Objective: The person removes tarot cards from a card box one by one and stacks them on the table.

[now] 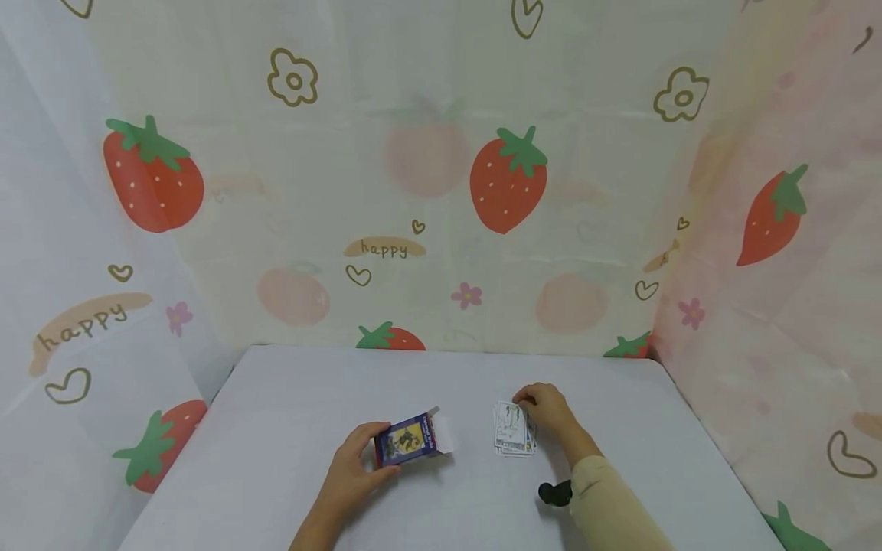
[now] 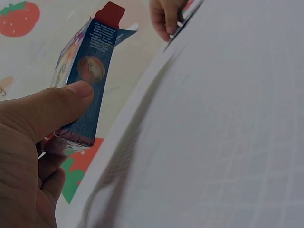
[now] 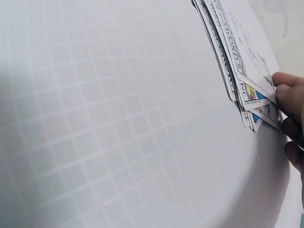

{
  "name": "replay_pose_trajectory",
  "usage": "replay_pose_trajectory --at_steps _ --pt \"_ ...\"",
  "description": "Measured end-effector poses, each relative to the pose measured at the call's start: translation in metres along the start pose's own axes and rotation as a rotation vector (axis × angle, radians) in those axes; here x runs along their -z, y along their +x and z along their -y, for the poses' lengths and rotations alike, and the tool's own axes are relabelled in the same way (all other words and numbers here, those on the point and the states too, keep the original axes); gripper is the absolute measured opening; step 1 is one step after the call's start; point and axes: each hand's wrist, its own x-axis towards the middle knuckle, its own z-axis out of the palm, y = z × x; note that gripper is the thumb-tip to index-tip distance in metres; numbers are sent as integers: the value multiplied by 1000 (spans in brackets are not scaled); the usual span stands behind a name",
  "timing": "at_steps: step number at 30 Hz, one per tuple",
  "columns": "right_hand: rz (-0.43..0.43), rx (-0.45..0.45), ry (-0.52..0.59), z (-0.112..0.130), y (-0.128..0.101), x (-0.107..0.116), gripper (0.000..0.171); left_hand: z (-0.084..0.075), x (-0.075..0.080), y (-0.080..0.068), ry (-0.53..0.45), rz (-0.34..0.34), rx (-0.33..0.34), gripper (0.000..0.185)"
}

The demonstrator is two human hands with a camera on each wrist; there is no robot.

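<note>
My left hand (image 1: 354,468) grips a small dark blue card box (image 1: 406,440) between thumb and fingers, a little above the table. The box has a yellow picture on its front, and its flap is open at the right end. In the left wrist view the thumb presses on the printed narrow side of the box (image 2: 95,71). My right hand (image 1: 549,413) is at the upper right edge of a loose pile of cards (image 1: 511,427). The right wrist view shows thumb and fingertips (image 3: 287,95) pinching the pile's edge; how many cards they hold, I cannot tell.
A white tabletop (image 1: 276,413) lies under everything, with its far edge against a strawberry-print curtain (image 1: 344,176). Similar curtains hang on the left and right sides. A black device (image 1: 555,493) sits at the right wrist by the beige sleeve (image 1: 613,505).
</note>
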Motion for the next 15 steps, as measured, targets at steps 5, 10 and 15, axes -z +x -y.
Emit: replay_pose_trajectory --at_steps 5,10,15 --pt "2 -8 30 0 -1 0 12 1 1 1 -11 13 9 79" --pt "-8 -9 67 1 -2 2 10 0 1 0 -13 15 17 78" --pt "-29 -13 97 3 -5 3 10 -1 2 0 -24 19 25 78"
